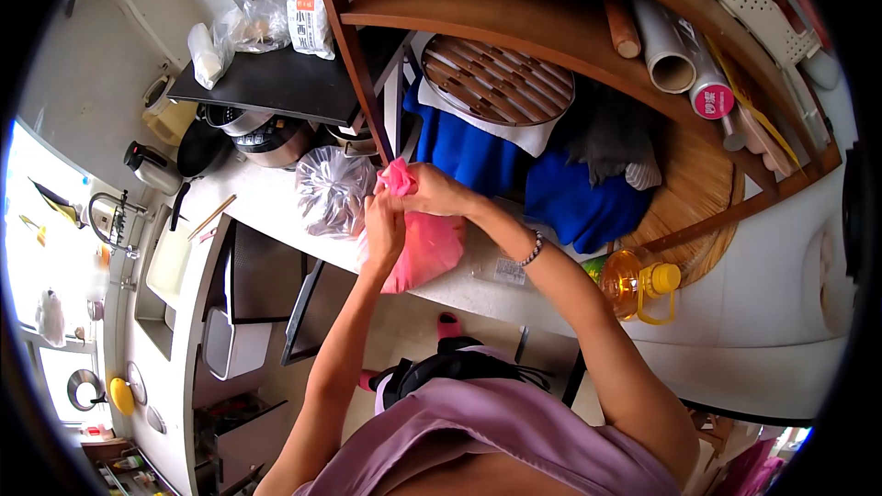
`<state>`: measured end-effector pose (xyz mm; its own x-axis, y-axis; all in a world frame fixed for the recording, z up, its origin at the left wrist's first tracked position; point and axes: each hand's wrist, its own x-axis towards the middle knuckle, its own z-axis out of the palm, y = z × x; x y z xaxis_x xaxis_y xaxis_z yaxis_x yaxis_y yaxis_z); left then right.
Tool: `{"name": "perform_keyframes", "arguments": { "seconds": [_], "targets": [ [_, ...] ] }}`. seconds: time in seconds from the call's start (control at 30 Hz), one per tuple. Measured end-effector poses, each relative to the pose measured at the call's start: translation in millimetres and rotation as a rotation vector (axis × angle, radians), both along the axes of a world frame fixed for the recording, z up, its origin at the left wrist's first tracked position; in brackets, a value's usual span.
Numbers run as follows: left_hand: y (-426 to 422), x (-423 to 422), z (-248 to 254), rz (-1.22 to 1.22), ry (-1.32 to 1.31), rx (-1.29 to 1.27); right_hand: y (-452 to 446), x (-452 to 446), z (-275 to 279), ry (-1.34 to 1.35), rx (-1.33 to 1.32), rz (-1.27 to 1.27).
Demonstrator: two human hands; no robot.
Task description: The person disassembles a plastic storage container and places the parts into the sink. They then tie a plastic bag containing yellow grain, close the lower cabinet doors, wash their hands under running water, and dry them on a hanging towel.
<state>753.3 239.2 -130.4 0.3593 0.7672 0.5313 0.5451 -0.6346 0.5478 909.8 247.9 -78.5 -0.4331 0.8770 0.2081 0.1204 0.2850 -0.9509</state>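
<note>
A pink plastic bag [424, 253] with bulky contents rests at the edge of the white counter. Its gathered top is bunched between my two hands and sticks up above them. My left hand [384, 228] is closed on the bag's neck from the left. From the right, my right hand [435, 190] grips the same twisted neck, with a beaded bracelet on that wrist. What the bag contains cannot be made out. Touching distance to its left is a clear plastic bag [334, 191] of thin brownish items.
A wooden shelf [478, 14] overhangs the counter. Beneath it are a slatted steamer rack [496, 79] and blue cloth [588, 197]. An oil bottle [625, 285] lies to the right. At left stand a kettle [152, 165], a pan [202, 152] and a sink [154, 326].
</note>
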Motion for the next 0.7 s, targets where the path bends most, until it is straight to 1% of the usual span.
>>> {"name": "perform_keyframes", "arguments": {
  "seconds": [0.03,0.07,0.13,0.17,0.23,0.27,0.3,0.37,0.4,0.43,0.5,0.53,0.57,0.63,0.67,0.7],
  "targets": [
    [0.3,-4.1,0.3,-0.008,0.164,-0.08,-0.8,-0.1,7.0,-0.063,-0.174,-0.031],
    [1.3,-5.2,0.2,-0.004,0.166,-0.078,2.1,0.3,2.7,-0.062,-0.171,-0.026],
    [-4.4,-3.6,24.2,-0.169,-0.305,-0.429,8.9,-0.2,-10.5,0.291,-0.173,-0.01],
    [-7.3,-1.0,28.5,-0.261,-0.533,-0.469,9.0,-2.0,-14.9,0.29,-0.175,-0.003],
    [-8.4,-2.5,48.1,-0.289,-0.884,-0.705,6.3,-9.7,-16.3,0.242,-0.16,-0.247],
    [-5.9,-2.4,54.5,-0.357,-1.123,-0.832,6.1,-13.8,-15.3,0.28,0.003,-0.208],
    [-1.7,-3.9,53.4,-0.35,-1.126,-0.83,10.5,-14.0,-19.9,0.279,-0.001,-0.202],
    [6.5,-7.8,48.5,-0.139,-0.934,-0.785,23.3,-10.8,-32.6,0.215,0.145,-0.121],
    [7.2,-6.6,48.5,-0.14,-0.976,-0.713,0.9,-13.3,5.1,0.26,-0.367,-0.223],
    [8.0,-7.6,48.4,-0.138,-0.977,-0.714,2.9,-9.6,4.1,0.259,-0.368,-0.222],
    [9.3,-9.5,50.5,-0.139,-0.672,-0.277,12.5,0.0,6.1,0.288,-0.416,0.075],
    [8.0,-6.4,51.6,-0.223,-0.713,-0.21,15.0,6.2,7.8,0.26,-0.443,0.148],
    [4.0,-6.4,52.6,-0.223,-0.712,-0.212,18.0,11.9,9.8,0.26,-0.445,0.148],
    [-6.5,-8.0,60.3,-0.262,-0.818,-0.601,23.5,22.2,15.2,0.112,-0.17,0.379],
    [3.2,-19.9,47.3,-0.4,-0.692,-0.749,24.3,27.2,16.9,0.149,-0.237,0.432],
    [11.5,-23.3,31.9,-0.507,-0.774,-0.961,22.6,29.6,25.5,0.149,-0.239,0.432]
  ]
}}
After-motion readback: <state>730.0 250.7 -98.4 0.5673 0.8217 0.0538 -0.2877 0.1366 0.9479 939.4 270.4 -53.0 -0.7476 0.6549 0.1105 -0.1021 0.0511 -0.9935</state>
